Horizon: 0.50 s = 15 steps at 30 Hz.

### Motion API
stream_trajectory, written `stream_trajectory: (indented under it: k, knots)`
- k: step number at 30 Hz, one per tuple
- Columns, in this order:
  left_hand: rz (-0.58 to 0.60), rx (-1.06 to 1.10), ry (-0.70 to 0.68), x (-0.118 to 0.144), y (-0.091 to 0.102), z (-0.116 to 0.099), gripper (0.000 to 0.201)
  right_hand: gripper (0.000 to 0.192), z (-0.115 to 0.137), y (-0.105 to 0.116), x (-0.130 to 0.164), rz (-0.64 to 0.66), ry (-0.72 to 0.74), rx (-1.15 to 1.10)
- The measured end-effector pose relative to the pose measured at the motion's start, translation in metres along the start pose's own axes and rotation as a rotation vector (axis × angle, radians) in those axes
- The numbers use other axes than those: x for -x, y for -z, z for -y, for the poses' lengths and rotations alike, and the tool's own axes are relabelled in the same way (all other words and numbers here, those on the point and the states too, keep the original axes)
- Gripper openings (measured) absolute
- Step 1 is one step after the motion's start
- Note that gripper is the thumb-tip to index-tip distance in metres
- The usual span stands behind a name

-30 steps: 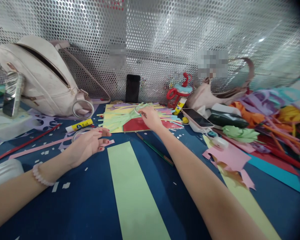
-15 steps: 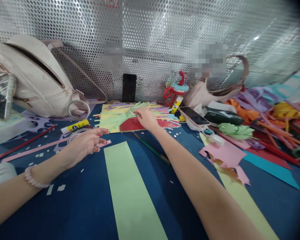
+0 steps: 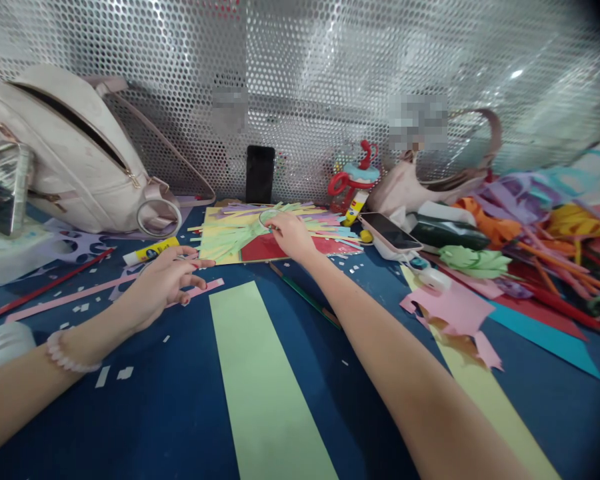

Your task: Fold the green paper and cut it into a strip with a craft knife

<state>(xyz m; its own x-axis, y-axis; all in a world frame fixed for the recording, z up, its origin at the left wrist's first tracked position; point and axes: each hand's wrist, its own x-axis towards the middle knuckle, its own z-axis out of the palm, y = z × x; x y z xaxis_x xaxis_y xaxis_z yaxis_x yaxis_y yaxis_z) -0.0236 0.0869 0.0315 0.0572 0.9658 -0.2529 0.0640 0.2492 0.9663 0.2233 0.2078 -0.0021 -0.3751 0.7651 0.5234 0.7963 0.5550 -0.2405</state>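
My right hand [image 3: 293, 235] is closed in a pinch over a heap of pale green paper strips [image 3: 245, 233]. A thin curved edge shows at its fingertips, but what the fingers hold is too small to make out. Under the strips lie a yellow sheet [image 3: 210, 248] and a red sheet [image 3: 265, 247]. My left hand [image 3: 161, 283] hovers with fingers apart beside a yellow glue stick [image 3: 153, 251] and over a pink paper strip [image 3: 207, 287]. Between my forearms a long light green paper strip [image 3: 265, 373] lies flat on the blue table [image 3: 145, 413].
A green pencil [image 3: 305, 295] lies by my right forearm. At the back stand a dark phone [image 3: 260, 175] and a red-handled cup [image 3: 355, 181]. A pale backpack [image 3: 75, 153] is left; a white-cased phone [image 3: 391, 233] and coloured paper scraps [image 3: 520, 200] lie right.
My left hand has shifted slightly left and up, with its fingers more curled and spread. My right hand stays at the paper strips, almost unmoved.
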Motion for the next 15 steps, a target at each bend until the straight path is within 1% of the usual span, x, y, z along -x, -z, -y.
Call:
stream_trajectory:
  k: [5, 11, 13, 15]
  knots:
    - [0.000, -0.027, 0.038, 0.0014, -0.0009, 0.0011, 0.035, 0.031, -0.0001, -0.0006, 0.0001, -0.006, -0.001, 0.010]
    - [-0.019, -0.062, 0.035, 0.0011, -0.0007, 0.0033, 0.032, 0.031, -0.0011, -0.0008, 0.0012, 0.002, 0.007, 0.008]
    - [-0.017, -0.071, 0.034, 0.0010, -0.0013, 0.0025, 0.035, 0.032, -0.0008, -0.0007, 0.0011, 0.002, 0.005, 0.007]
    - [-0.014, -0.067, 0.042, 0.0013, -0.0021, 0.0013, 0.044, 0.031, -0.0006, -0.0005, 0.0010, 0.006, 0.005, 0.006]
